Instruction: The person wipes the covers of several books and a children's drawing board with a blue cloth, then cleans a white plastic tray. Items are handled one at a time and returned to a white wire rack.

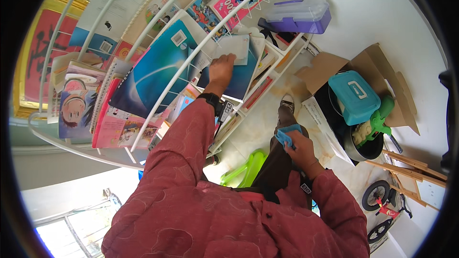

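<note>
My left hand reaches over the shelf, its fingers curled at the lower edge of a pale booklet. That booklet lies on a dark blue book; whether the fingers pinch it is hidden. Beside this hand, behind the white wire rack's bars, leans a large blue-green book with a barcode. My right hand holds a crumpled blue cloth above my leg. A pink book stands in the rack further up.
A purple box with a clear lid sits at the shelf's end. On the right, an open cardboard box holds a teal case, a pan and green toys. A green plastic object is on the floor; a small bike stands lower right.
</note>
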